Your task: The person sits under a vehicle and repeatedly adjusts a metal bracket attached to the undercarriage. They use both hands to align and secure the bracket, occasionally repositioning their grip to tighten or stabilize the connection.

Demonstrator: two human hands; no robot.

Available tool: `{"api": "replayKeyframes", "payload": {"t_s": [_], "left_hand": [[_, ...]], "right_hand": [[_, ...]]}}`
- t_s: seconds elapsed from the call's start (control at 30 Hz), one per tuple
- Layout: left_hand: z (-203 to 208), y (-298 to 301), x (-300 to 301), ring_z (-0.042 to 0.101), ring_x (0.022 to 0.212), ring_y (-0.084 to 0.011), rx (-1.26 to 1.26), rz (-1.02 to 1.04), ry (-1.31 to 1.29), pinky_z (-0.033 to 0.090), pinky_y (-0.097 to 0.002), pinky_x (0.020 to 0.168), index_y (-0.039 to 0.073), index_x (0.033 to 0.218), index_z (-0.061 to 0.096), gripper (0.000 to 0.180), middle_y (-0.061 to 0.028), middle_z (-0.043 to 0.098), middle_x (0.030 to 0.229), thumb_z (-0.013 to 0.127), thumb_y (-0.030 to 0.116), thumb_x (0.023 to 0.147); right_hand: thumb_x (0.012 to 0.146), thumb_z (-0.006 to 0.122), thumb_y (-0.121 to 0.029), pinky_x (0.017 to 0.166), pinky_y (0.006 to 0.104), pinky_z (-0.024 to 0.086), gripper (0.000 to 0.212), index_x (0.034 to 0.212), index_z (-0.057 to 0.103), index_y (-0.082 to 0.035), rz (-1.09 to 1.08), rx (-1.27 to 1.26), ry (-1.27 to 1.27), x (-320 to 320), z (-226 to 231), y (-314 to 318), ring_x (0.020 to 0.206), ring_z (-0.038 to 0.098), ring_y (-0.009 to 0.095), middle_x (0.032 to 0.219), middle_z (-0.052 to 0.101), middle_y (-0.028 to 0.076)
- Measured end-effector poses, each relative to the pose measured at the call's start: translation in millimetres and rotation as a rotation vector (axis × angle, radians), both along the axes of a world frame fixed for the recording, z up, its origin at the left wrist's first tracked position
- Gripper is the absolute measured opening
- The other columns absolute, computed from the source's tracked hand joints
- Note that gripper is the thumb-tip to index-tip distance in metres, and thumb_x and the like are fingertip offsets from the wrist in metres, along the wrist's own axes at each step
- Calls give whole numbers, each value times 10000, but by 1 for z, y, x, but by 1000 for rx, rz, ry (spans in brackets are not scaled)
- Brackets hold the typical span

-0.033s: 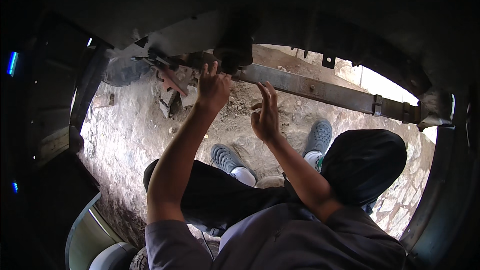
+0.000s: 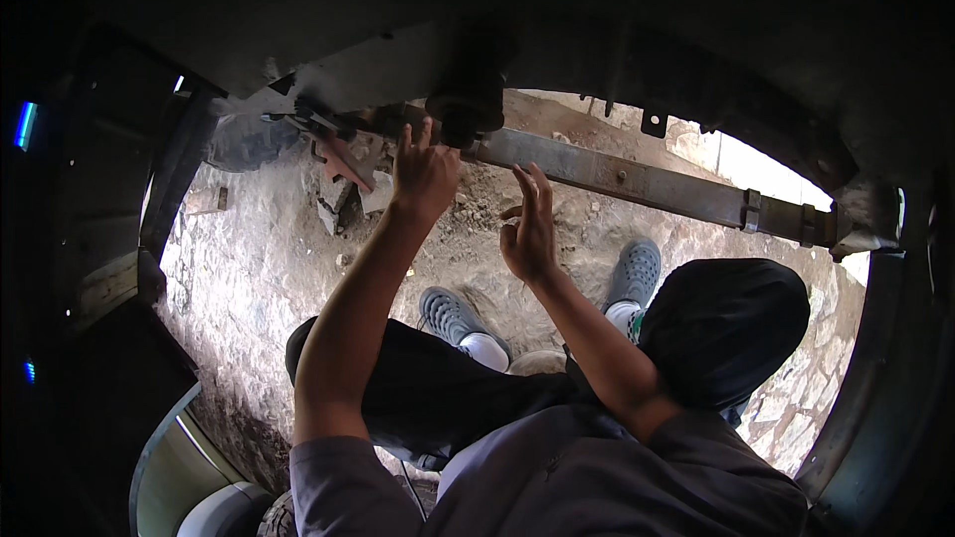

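My left hand [image 2: 426,179] is raised under the vehicle body, two fingers stretched up and apart. Its thumb side is at the lower end of a dark cylindrical part [image 2: 466,104]; whether it touches is hard to see in the shadow. My right hand [image 2: 529,229] is a little lower and to the right, fingers loosely extended, thumb apart, nothing in it. Just beyond its fingertips runs a long flat metal bar with clips, looking like a leaf spring [image 2: 597,171], which slants down to the right from the dark part.
Dark vehicle bodywork [image 2: 298,0] closes in overhead and at both sides. A reddish metal piece [image 2: 343,161] and grey broken blocks [image 2: 333,209] are beyond my left hand. Rough stony ground [image 2: 259,249] lies below, with my grey shoes [image 2: 453,313] on it. A tyre [image 2: 279,517] shows at the lower left.
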State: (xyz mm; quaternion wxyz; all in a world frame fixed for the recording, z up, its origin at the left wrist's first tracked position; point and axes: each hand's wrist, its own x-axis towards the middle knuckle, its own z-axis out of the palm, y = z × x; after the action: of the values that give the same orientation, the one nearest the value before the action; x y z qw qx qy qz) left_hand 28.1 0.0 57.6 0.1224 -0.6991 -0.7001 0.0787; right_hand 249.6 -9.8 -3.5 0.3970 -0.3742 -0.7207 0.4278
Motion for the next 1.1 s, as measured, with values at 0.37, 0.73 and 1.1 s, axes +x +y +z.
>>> {"api": "replayKeyframes", "payload": {"t_s": [0.37, 0.73, 1.1], "left_hand": [[-1, 10, -7, 481, 1522, -355, -70, -54, 50, 437, -564, 1157, 89, 1374, 723, 389, -106, 668, 1494, 516, 214, 1070], [0, 12, -16, 494, 1511, -346, -66, -41, -20, 428, -517, 1157, 126, 1401, 719, 390, -59, 682, 1484, 556, 217, 1059], [-17, 22, -27, 507, 1502, -330, -34, -27, 0, 406, -517, 1188, 114, 1398, 718, 402, -67, 681, 1487, 519, 194, 1058]], "right_hand": [[776, 584, 166, 812, 406, 625, 975, 1656, 342, -177, -41, 59, -42, 7, 3, 12, 924, 744, 267, 1651, 302, 248], [797, 618, 146, 823, 405, 625, 958, 1653, 347, -189, 0, 60, -74, 3, 3, 7, 938, 745, 273, 1655, 299, 237], [771, 598, 164, 845, 412, 624, 994, 1662, 331, -188, 13, 68, -66, -3, 3, 6, 963, 742, 280, 1669, 283, 233]]}}
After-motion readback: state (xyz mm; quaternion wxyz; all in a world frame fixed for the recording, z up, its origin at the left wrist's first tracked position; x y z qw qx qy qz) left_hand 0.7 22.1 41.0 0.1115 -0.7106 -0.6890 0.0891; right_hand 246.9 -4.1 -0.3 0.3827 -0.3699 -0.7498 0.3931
